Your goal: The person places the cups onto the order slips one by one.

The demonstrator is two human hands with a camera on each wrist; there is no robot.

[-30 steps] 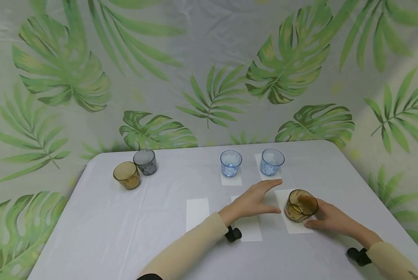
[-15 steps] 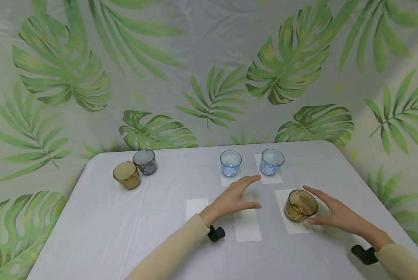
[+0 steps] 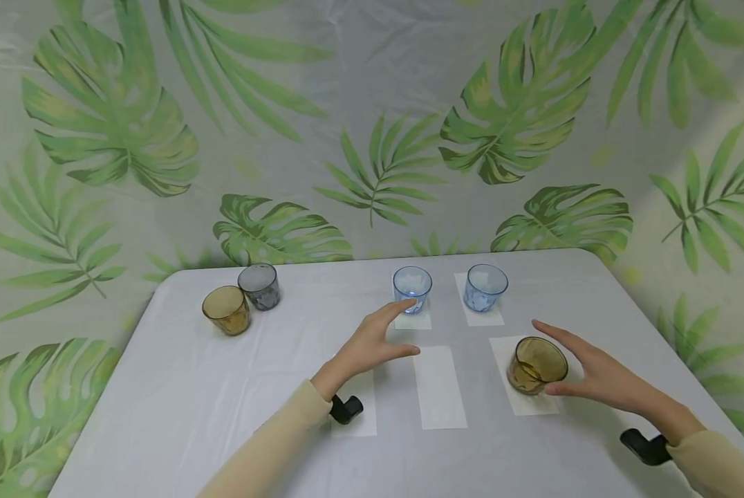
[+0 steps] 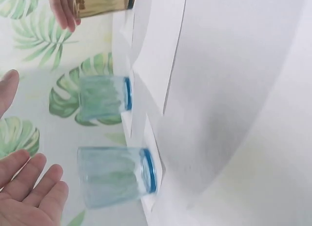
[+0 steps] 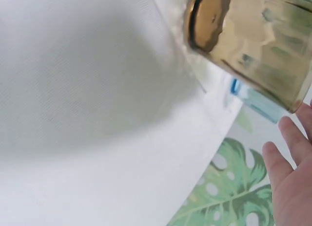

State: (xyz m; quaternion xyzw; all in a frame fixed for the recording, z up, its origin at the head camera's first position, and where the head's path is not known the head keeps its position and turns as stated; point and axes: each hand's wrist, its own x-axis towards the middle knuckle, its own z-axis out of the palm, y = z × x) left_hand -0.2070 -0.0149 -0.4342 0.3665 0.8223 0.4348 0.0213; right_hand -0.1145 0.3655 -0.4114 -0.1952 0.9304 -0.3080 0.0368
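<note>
An amber glass (image 3: 536,366) stands upright on a white paper strip (image 3: 549,407) at the right of the table. My right hand (image 3: 602,370) is spread beside it, thumb at its near side; whether the thumb touches it I cannot tell. The right wrist view shows straight fingers (image 5: 282,148) close to the amber glass's rim (image 5: 295,97). Over the middle of the table my left hand (image 3: 366,344) holds nothing, thumb and fingers apart. Its fingertips overlap a blue glass (image 3: 411,287) in the head view, but the left wrist view shows them apart from the blue glass (image 4: 114,176).
Another blue glass (image 3: 485,287) stands on paper at the back. Two bare paper strips (image 3: 440,391) lie in the middle, one partly behind my left hand. At the back left, an amber glass (image 3: 227,311) and a grey glass (image 3: 260,287) stand side by side.
My left hand has moved left, away from the amber glass on the right. The right hand's fingers have come out from behind that glass and spread; the glass stays in place.
</note>
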